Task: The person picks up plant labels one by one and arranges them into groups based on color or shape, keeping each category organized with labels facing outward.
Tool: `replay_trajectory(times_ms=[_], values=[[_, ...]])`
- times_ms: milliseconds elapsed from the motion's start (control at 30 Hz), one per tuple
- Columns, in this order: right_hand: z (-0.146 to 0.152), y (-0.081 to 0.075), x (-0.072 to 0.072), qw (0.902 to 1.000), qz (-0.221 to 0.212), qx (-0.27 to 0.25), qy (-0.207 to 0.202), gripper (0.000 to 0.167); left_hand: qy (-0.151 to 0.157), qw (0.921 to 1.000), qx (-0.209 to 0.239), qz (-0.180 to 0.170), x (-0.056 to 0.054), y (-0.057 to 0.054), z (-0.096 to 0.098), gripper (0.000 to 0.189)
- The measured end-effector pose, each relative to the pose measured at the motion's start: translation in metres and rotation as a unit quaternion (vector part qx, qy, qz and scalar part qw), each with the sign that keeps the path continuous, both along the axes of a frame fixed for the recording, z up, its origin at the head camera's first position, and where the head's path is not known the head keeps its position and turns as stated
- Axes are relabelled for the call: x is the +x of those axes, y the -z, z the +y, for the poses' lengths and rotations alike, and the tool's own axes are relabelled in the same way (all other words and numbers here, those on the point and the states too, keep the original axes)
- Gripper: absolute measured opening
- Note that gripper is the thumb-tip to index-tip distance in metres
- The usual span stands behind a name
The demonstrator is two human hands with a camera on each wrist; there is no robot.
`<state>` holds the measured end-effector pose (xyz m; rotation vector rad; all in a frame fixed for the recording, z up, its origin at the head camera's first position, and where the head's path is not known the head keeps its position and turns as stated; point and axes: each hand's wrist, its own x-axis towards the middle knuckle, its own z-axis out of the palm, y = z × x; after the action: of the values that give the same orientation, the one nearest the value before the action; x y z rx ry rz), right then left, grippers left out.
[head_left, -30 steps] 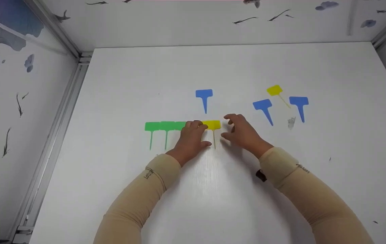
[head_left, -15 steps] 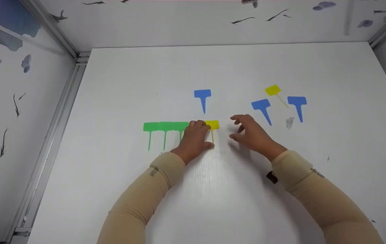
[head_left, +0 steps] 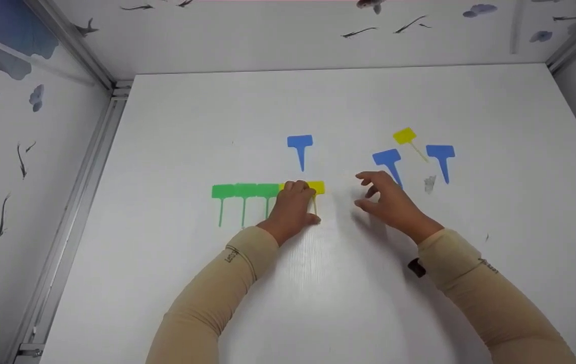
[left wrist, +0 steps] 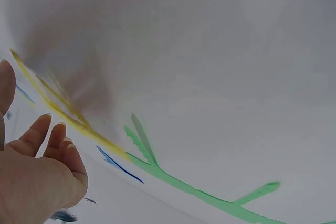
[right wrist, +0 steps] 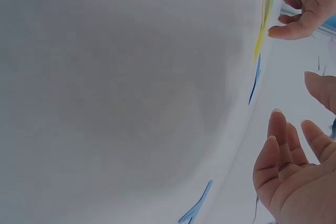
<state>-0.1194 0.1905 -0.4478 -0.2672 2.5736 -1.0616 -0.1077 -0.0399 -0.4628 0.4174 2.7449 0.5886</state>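
Observation:
T-shaped plant labels lie on the white table. In the head view, green plant labels [head_left: 245,190] form a row, side by side, with yellow plant labels [head_left: 317,187] at its right end. My left hand [head_left: 290,208] rests its fingertips on the yellow part and covers some of it; the left wrist view shows those fingers [left wrist: 37,135] bent but not wrapped round a label. My right hand [head_left: 394,205] hovers to the right of the row, thumb and fingers apart, holding nothing. Its fingers partly hide the stem tip of one blue plant label [head_left: 386,157].
Above the row lies a blue plant label [head_left: 300,141]. At the right are a tilted yellow plant label [head_left: 404,135] and another blue plant label [head_left: 440,151], near a grey smudge [head_left: 429,184]. Patterned panels [head_left: 268,35] stand at the table's back and left.
My right hand has moved rightward, away from the row's end and towards the loose labels. My left hand has shifted slightly right along the yellow labels, uncovering more green.

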Motion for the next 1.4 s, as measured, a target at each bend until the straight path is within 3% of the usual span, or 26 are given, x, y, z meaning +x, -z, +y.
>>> replay_trajectory(times_ms=[200, 500, 833, 1200, 1400], values=[[0.014, 0.002, -0.001, 0.9995, 0.028, -0.014, 0.004, 0.059, 0.012, 0.9998, -0.015, 0.001, -0.001, 0.000, -0.001, 0.058], [0.032, -0.004, -0.011, 0.9990, 0.021, -0.017, 0.037, 0.059, 0.010, 0.9999, -0.006, -0.002, -0.002, 0.000, -0.002, 0.058], [0.048, -0.005, -0.026, 0.9973, 0.042, -0.020, 0.056, 0.058, 0.013, 0.9997, -0.019, 0.001, -0.003, 0.001, -0.001, 0.060], [0.071, -0.004, -0.054, 0.9912, 0.002, -0.013, 0.132, 0.060, 0.016, 0.9991, -0.039, 0.010, -0.005, 0.002, 0.000, 0.059], [0.083, -0.004, -0.070, 0.9883, 0.014, -0.002, 0.152, 0.060, 0.014, 0.9990, -0.043, 0.002, -0.005, 0.003, 0.002, 0.061]])
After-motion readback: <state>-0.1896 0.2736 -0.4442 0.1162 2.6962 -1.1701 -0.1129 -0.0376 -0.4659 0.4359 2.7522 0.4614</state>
